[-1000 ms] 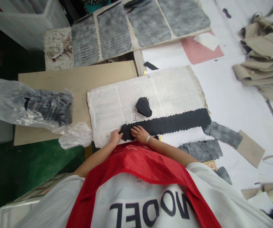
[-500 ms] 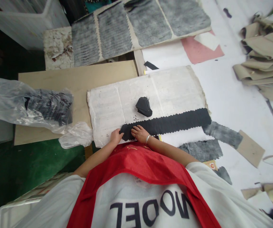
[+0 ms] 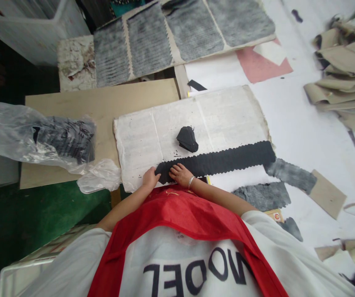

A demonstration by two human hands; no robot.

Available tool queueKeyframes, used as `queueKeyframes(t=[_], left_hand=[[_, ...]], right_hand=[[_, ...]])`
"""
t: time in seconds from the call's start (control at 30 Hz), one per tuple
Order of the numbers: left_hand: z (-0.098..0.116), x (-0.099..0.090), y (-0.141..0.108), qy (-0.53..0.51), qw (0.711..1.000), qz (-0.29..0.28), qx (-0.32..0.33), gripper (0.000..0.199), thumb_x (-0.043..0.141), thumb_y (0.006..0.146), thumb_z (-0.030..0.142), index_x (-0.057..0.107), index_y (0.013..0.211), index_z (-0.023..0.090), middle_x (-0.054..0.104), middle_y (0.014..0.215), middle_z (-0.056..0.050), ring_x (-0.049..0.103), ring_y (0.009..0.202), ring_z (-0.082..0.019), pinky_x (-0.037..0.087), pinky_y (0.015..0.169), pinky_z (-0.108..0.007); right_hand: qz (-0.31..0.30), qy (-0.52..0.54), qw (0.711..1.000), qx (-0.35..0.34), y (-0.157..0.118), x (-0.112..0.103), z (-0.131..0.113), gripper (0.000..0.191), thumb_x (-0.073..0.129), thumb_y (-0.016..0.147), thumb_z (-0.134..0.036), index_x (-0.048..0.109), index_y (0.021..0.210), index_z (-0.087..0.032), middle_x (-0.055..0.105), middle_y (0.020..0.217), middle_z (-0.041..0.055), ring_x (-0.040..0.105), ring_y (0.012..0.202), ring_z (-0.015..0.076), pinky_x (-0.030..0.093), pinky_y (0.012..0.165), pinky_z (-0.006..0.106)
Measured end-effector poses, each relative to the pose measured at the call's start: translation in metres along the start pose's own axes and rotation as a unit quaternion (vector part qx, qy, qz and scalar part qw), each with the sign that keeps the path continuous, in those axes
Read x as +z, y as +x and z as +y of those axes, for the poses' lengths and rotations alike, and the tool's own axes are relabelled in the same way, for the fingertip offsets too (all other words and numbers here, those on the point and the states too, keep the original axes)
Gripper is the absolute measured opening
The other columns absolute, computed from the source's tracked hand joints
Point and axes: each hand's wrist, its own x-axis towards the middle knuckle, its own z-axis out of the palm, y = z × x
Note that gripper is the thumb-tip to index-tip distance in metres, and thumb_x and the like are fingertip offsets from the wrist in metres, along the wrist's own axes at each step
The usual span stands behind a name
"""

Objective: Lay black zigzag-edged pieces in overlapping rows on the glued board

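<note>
A long black strip with scalloped edges, apparently overlapping pieces in a row, lies along the near side of a white board. At its left end, my left hand is closed, the strip's tip between thumb and fingers. My right hand, with a bracelet at the wrist, rests on the strip a little further right, fingers stretched over it. Beyond the hands, a small stack of black pieces sits on the board, with tiny black scraps near it.
A clear plastic bag with dark contents lies on a tan board at left. Grey-smeared panels stand behind. Beige pieces pile up at far right, and grey strips lie at near right.
My right hand has slid very slightly left along the strip. The left hand still holds the strip's end, and the black stack has not moved.
</note>
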Motion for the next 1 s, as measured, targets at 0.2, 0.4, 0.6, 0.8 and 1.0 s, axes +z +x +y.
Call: queueKeyframes(t=[0.2,0.4,0.6,0.8,1.0], left_hand=[[-0.0019,0.0000,-0.0001,-0.007,1.000,-0.006,-0.007,0.020,0.061,0.079,0.032,0.061,0.093,0.017,0.067,0.088,-0.006,0.061,0.084,-0.019,0.041,0.071,-0.026],[-0.0004,-0.0010,0.0011,-0.055,0.998,-0.029,-0.013,0.019,0.062,0.078,0.031,0.065,0.089,0.016,0.068,0.084,-0.005,0.062,0.080,-0.017,0.042,0.069,-0.024],[0.0006,0.0009,0.0042,-0.077,0.996,-0.049,-0.026,0.019,0.062,0.078,0.030,0.067,0.089,0.016,0.069,0.082,-0.004,0.062,0.076,-0.016,0.042,0.067,-0.023],[0.0022,0.0006,0.0035,-0.024,0.999,-0.031,-0.010,0.023,0.062,0.077,0.033,0.066,0.092,0.016,0.069,0.087,-0.008,0.062,0.082,-0.019,0.041,0.070,-0.026],[-0.0041,0.0008,0.0011,-0.012,1.000,-0.018,-0.018,0.025,0.061,0.077,0.039,0.063,0.090,0.016,0.068,0.086,-0.007,0.061,0.081,-0.019,0.039,0.069,-0.026]], right_hand=[[-0.008,0.016,1.000,-0.017,0.0020,-0.0002,-0.0019,0.030,0.043,0.091,-0.020,0.063,0.113,-0.015,0.051,0.132,0.0111,0.041,0.123,0.0288,0.031,0.101,0.050],[-0.010,0.027,0.999,-0.014,0.0042,-0.0002,-0.0019,0.030,0.041,0.092,-0.020,0.063,0.112,-0.015,0.055,0.128,0.0110,0.040,0.123,0.0285,0.029,0.102,0.050],[-0.014,0.035,0.999,-0.016,0.0052,-0.0016,-0.0008,0.035,0.041,0.092,-0.021,0.056,0.123,-0.016,0.056,0.127,0.0116,0.042,0.122,0.0274,0.030,0.101,0.050],[-0.026,0.022,0.999,-0.024,0.0041,-0.0012,-0.0008,0.035,0.043,0.091,-0.021,0.056,0.124,-0.017,0.054,0.129,0.0109,0.044,0.119,0.0273,0.030,0.101,0.050],[-0.013,0.015,0.999,-0.030,0.0049,0.0008,-0.0007,0.034,0.044,0.091,-0.021,0.058,0.121,-0.016,0.055,0.127,0.0114,0.044,0.118,0.0278,0.030,0.101,0.050]])
